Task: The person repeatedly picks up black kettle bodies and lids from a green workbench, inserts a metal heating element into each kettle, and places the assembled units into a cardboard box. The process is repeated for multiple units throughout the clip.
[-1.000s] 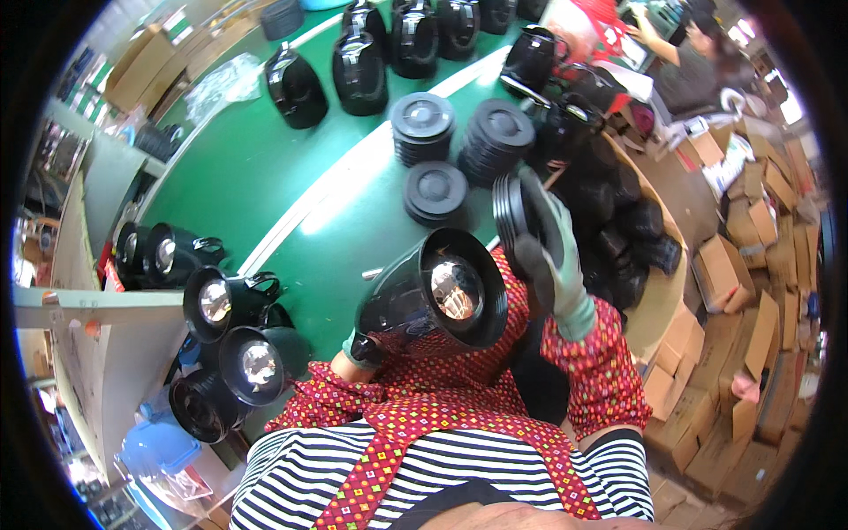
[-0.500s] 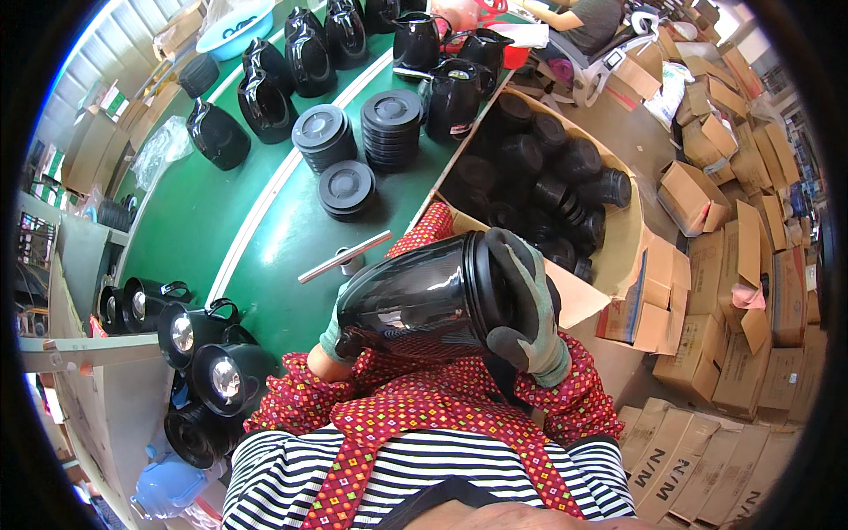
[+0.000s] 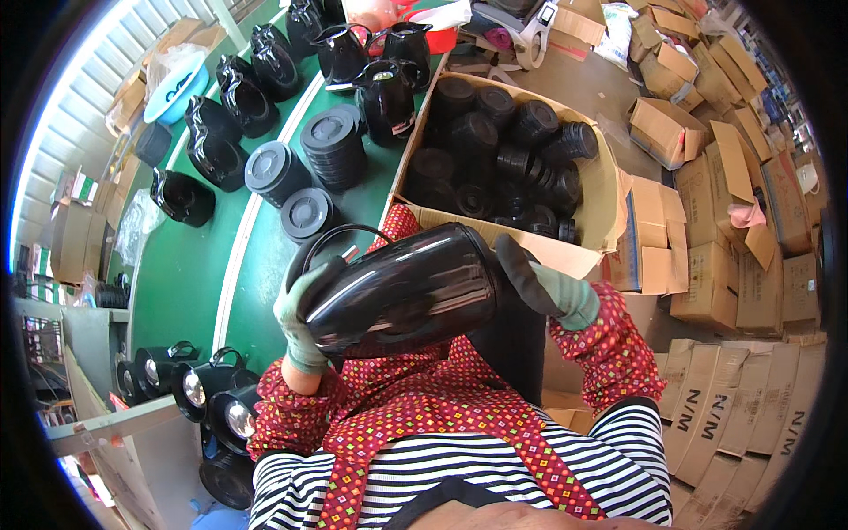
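A glossy black jug (image 3: 397, 296) lies on its side in front of my body, tilted, its thin looped handle toward the table. My left hand (image 3: 305, 309), in a grey-green glove, is closed round the jug's left end. By the jug's right end, my gloved right hand (image 3: 543, 287) has its dark-tipped fingers stretched out, not wrapped round it. Whether those fingertips touch the rim I cannot tell. Just beyond the jug, stacks of round black discs (image 3: 334, 146) stand on the green table (image 3: 274, 265).
A cardboard box (image 3: 609, 203) full of black ribbed parts stands beyond my right hand. Several black jugs (image 3: 384, 102) line the table's far side, near a blue basin (image 3: 177, 88). More jugs lie at the left edge. Cartons (image 3: 715, 283) are piled on the right.
The ridged black disc part at the jug's right end no longer shows. My right hand has loosened from that end and moved slightly right; the jug has turned, showing its handle.
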Available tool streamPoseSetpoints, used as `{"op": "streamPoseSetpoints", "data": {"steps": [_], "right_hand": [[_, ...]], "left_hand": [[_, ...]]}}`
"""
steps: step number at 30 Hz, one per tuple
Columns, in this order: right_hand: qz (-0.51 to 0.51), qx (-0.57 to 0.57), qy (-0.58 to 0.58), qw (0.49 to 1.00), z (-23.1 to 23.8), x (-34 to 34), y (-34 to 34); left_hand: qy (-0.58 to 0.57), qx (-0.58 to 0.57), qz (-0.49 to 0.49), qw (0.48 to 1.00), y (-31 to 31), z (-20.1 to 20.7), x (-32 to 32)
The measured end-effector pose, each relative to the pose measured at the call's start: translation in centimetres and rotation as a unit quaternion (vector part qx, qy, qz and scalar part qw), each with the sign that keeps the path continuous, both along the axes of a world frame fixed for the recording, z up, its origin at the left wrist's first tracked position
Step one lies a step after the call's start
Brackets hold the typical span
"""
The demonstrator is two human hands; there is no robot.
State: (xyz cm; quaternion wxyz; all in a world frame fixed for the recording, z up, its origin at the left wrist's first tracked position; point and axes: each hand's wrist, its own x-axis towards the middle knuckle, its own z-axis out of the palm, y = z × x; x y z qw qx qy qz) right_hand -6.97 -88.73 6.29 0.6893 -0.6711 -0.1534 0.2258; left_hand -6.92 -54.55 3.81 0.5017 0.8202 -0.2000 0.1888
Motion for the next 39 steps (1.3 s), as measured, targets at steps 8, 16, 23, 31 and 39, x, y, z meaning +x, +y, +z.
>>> {"op": "streamPoseSetpoints", "data": {"steps": [8,16,23,31,39], "right_hand": [[-0.114,0.191,0.144,0.964,-0.7,-2.0,4.0],[-0.218,-0.036,-0.143,0.965,-1.9,-2.0,3.1],[-0.202,0.206,0.178,0.941,-2.1,-2.4,4.1],[-0.182,0.115,-0.222,0.951,-2.0,-3.0,3.3],[-0.170,0.283,0.275,0.903,-2.5,-3.7,3.3]], "left_hand": [[0.173,-0.144,-0.030,0.974,-1.3,-0.5,-0.9],[0.279,-0.270,-0.063,0.919,0.0,0.0,-0.2],[-0.006,0.012,-0.066,0.998,-1.4,1.9,-0.2],[0.260,-0.179,-0.132,0.940,0.8,-3.9,0.4],[-0.038,0.117,-0.106,0.987,-1.9,4.1,0.5]]}}
